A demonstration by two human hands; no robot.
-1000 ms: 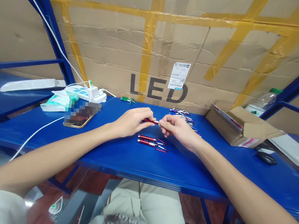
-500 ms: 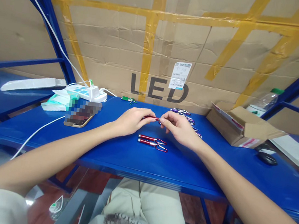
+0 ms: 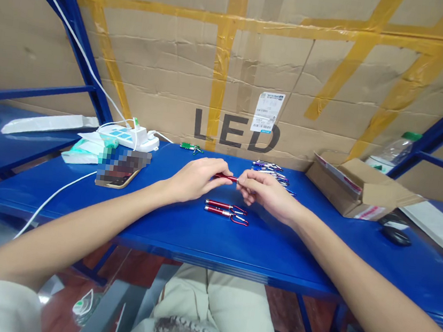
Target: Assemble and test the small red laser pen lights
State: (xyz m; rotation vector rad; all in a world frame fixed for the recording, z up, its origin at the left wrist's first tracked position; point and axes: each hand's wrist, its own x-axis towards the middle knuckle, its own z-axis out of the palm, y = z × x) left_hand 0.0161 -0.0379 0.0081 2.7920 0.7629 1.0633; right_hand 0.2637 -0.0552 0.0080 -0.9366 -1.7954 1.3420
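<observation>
My left hand (image 3: 198, 178) and my right hand (image 3: 263, 190) meet over the middle of the blue table (image 3: 182, 226). Between them they pinch a small red keychain torch (image 3: 226, 177), held level a little above the surface. The left fingers grip its body and the right fingers close on its right end. Two more red keychain torches (image 3: 226, 212) with carabiner clips lie side by side just in front of my hands. A pile of several blue and purple torches (image 3: 271, 169) lies behind my right hand.
A green torch (image 3: 190, 147) lies at the back. A white power strip (image 3: 128, 137), tissue packets (image 3: 84, 150) and a phone (image 3: 117, 177) sit at the left. An open cardboard box (image 3: 358, 191), a bottle (image 3: 391, 150) and a black mouse (image 3: 396, 236) are at the right.
My hands stay together on the red torch and have shifted only slightly. The fingers of the right hand have worked a little at the torch's end.
</observation>
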